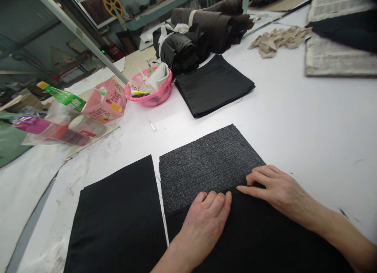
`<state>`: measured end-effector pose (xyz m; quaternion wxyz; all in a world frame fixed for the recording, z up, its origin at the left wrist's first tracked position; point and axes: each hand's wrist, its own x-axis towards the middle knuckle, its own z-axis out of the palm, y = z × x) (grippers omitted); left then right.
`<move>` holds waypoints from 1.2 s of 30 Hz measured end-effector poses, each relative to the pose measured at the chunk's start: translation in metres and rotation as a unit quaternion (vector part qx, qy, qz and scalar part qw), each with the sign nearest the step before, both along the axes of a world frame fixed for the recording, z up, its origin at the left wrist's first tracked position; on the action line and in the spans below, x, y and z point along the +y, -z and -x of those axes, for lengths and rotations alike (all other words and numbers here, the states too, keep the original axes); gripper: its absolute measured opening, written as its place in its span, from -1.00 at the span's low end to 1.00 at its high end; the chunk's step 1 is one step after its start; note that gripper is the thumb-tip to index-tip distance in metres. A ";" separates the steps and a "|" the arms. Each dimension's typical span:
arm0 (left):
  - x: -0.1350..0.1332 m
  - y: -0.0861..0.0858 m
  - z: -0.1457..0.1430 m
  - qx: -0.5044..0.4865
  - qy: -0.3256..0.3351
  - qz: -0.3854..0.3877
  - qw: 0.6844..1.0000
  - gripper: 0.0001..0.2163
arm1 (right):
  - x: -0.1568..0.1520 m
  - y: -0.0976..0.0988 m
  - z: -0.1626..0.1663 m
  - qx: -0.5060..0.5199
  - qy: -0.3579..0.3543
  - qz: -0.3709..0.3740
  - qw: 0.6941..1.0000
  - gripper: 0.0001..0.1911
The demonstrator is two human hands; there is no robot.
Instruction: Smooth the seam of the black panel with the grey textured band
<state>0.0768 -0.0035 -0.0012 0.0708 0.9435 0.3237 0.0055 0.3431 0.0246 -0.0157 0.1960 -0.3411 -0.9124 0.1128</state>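
My left hand [206, 222] rests on black fabric [244, 241], its fingers bent and close together along the cloth's upper edge. Further right, my right hand [278, 188] grips the same edge, thumb stretched towards the left hand and the other fingers curled. Above this edge lies a dark grey speckled textile piece [203, 167], flat and partly covered by the black fabric. Just left of it, across a narrow white gap, lies another black fabric panel [120, 214]. My palms hide part of the edge.
A stack of black fabric pieces [216, 86] lies beyond the work on the white table [318, 135]. Near it are a pink basin [151, 99], dark fabric rolls [203, 27] and a pink box [107, 102]. A beige cloth [277, 39] and a padded board [335, 63] lie far right.
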 end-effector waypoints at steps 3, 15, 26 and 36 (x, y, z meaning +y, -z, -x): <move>0.002 -0.001 -0.001 0.007 0.003 0.006 1.000 -0.58 | 0.000 0.001 -0.005 -0.007 0.005 0.000 1.000 -0.68; 0.006 -0.002 -0.009 -0.004 -0.002 0.021 1.000 -0.62 | 0.000 -0.002 -0.013 -0.014 0.010 0.015 1.000 -0.67; 0.009 -0.003 -0.021 0.009 0.017 -0.026 0.999 -0.61 | 0.001 -0.003 -0.013 -0.027 0.011 0.022 0.999 -0.67; 0.009 -0.004 -0.031 -0.004 0.015 -0.034 0.999 -0.59 | 0.001 -0.006 -0.022 -0.015 0.026 -0.007 1.000 -0.68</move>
